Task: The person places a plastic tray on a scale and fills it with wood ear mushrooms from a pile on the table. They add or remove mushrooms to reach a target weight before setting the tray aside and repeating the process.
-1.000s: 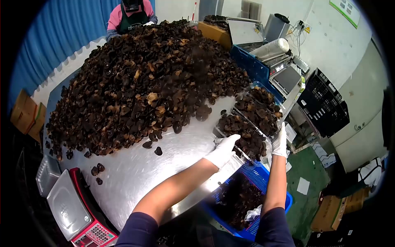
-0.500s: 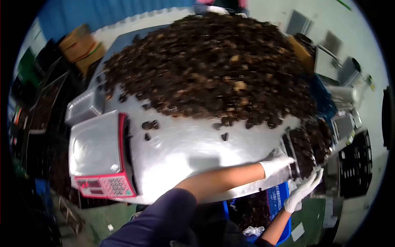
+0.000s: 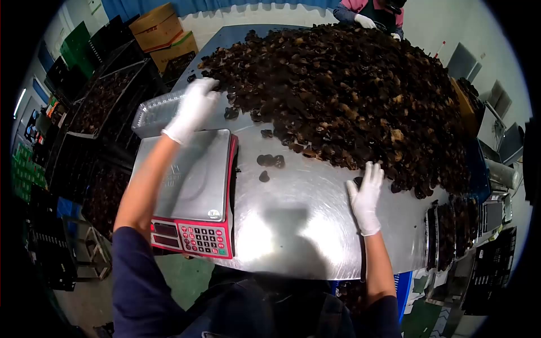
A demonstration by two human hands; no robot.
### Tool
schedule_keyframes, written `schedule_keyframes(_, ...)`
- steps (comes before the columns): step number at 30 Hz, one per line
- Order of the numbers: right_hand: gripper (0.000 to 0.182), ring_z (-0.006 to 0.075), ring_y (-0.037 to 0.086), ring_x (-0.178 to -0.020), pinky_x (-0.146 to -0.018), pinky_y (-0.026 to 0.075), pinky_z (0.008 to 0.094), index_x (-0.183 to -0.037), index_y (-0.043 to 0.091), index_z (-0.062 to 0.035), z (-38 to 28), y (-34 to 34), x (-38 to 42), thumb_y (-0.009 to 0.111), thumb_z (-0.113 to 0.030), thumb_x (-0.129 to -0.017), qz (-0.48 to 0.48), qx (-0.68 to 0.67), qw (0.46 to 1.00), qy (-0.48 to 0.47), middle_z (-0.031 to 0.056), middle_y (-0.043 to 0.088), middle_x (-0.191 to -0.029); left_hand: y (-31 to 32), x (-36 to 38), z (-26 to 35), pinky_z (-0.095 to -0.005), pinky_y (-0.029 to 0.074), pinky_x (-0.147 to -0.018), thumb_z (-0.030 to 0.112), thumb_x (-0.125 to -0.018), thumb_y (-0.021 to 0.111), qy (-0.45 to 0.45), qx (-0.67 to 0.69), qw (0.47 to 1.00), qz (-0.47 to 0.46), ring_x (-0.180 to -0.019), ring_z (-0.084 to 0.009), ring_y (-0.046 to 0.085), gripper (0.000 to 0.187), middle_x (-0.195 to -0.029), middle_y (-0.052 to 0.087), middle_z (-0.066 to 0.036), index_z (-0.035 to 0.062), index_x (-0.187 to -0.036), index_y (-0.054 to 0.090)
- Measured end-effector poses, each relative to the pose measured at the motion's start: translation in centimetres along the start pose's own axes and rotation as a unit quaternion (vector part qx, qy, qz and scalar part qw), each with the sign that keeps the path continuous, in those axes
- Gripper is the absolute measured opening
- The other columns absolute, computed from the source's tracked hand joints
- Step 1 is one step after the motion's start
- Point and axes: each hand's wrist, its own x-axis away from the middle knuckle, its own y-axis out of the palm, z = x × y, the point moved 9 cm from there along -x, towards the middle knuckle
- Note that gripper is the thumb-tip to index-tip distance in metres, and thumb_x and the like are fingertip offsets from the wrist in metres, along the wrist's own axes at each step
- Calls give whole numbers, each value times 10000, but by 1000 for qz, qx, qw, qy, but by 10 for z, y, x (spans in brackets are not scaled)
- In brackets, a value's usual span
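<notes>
My gloved left hand reaches past the far edge of the scale, its fingers loosely bent right at the end of a clear plastic tray. Nothing shows between those fingers. At the near edge of a big heap of dark brown pieces like wood ear mushrooms, my gloved right hand has its fingers stretched and thumb apart. One dark piece lies beside that thumb. The red-framed scale has a bare metal plate. A few loose pieces lie between scale and heap.
Filled clear trays stand in a row at the table's right edge. Beyond the heap, another person in white gloves works. Black racks and cardboard boxes stand left. Below the right edge sits a blue basket.
Both hands have left the filled tray at the right edge. My left hand has swung far left to the clear tray; my right hand has moved left and up to the heap. The view has shifted.
</notes>
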Motion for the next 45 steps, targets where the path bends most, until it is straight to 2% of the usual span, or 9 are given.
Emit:
schedule_keyframes(3,826,472,185,-1450,-1153,199,593,-1500,319,-34,-62,36,14,676,-383,-842,-108,34,991,-69,275,252,-1551,-18,2,-133,-414,428,-1063,87,-895,544,-58,-286,954,-67,-1231,-346,546,354,-1304,598,-201,15,-1236,609)
schedule_keyframes(7,718,434,238,-1439,-1137,195,604,-1452,426,-94,-109,11,-6,676,-392,-849,-25,43,989,-140,244,306,-1526,43,41,-378,-357,506,-857,103,-811,685,-239,139,945,-173,-988,-339,664,227,-1040,711,-187,36,-1021,739)
schedule_keyframes(19,524,387,336,-1394,-1116,259,531,-1394,511,-179,-128,44,-40,628,-285,-895,-99,102,966,-216,189,359,-1521,-17,37,-207,-357,538,-789,60,-718,729,-40,-177,950,-256,-830,-303,698,167,-878,725,-137,58,-882,759)
schedule_keyframes(23,479,363,357,-1385,-1128,259,522,-1377,542,-181,-119,19,57,588,-280,-911,-204,80,958,-185,188,374,-1512,-7,47,-269,-332,520,-785,30,-764,642,-374,272,872,-160,-795,-241,680,163,-838,723,-128,-21,-890,733)
schedule_keyframes(24,473,350,374,-1374,-1126,267,510,-1367,551,-169,-114,9,77,583,-270,-906,-202,68,963,-165,185,400,-1490,-12,33,-224,-330,505,-791,58,-804,551,-119,-54,949,-288,-804,-226,652,231,-873,700,-137,-67,-911,712)
schedule_keyframes(25,468,337,391,-1363,-1124,274,499,-1357,560,-156,-111,-1,93,578,-260,-901,-201,55,967,-147,181,426,-1468,-1,48,-267,-338,502,-775,54,-807,549,-381,273,858,-212,-804,-209,644,240,-916,706,-139,-73,-937,705)
schedule_keyframes(31,359,357,545,-1148,-992,413,442,-1167,634,-31,-73,-59,116,629,-31,-809,-33,49,997,-41,173,579,-1262,-23,33,-230,-332,501,-746,-18,-738,660,-1,-134,953,-271,-793,-259,641,279,-886,687,-89,8,-1014,694)
schedule_keyframes(35,409,389,498,-1226,-1033,395,446,-1243,589,-14,-37,-58,78,642,-74,-843,19,30,999,-19,217,529,-1336,-94,64,-115,-353,491,-730,-83,-722,641,144,-196,967,80,-818,-274,605,290,-890,611,-88,29,-988,619)
schedule_keyframes(45,575,422,335,-1400,-1127,325,478,-1415,485,-108,-74,11,22,644,-308,-900,-121,-56,988,-76,207,363,-1523,-110,221,63,-425,480,-919,-31,-743,694,67,-140,988,24,-1083,-335,603,462,-1146,638,-132,57,-1192,632)
